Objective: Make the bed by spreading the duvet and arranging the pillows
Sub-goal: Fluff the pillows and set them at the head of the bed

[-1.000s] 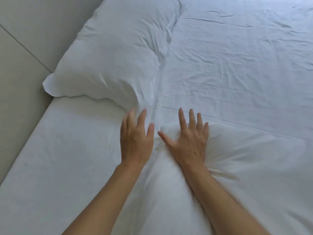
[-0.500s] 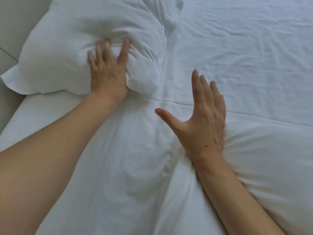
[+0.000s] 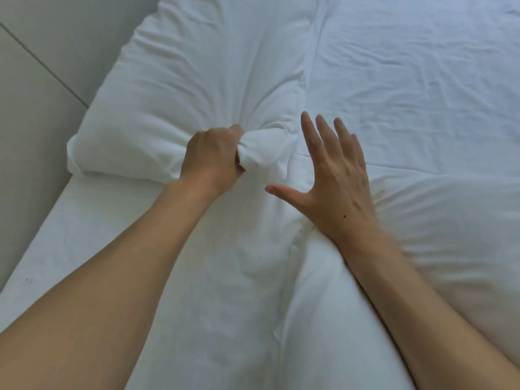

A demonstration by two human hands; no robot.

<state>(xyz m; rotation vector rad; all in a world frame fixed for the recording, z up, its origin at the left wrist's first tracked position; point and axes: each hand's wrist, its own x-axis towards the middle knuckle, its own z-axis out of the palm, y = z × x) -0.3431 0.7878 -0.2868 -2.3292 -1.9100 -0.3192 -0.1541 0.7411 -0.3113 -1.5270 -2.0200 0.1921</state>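
Bunching a fistful of white cloth, the left hand (image 3: 212,157) has its fingers curled tight around the near edge of the pillow (image 3: 197,88), and creases in the pillowcase run out from that grip like spokes. The pillow lies at the head of the bed, its left corner reaching the edge of the mattress beside the pale wall (image 3: 33,94). Just to the right of the fist, the right hand (image 3: 334,184) is spread flat, fingers straight and slightly fanned, thumb pointing out to the left towards the gathered cloth without touching it. The heel of that hand presses down on a second pillow (image 3: 450,235), which lies nearer and to the right, dented and wrinkled around the wrist. Both bare forearms reach in from the bottom of the view. Under and beyond the pillows lies the white sheet (image 3: 422,80), rumpled with fine creases across the far right of the bed. A straight seam crosses the bedding to the right of the open hand.
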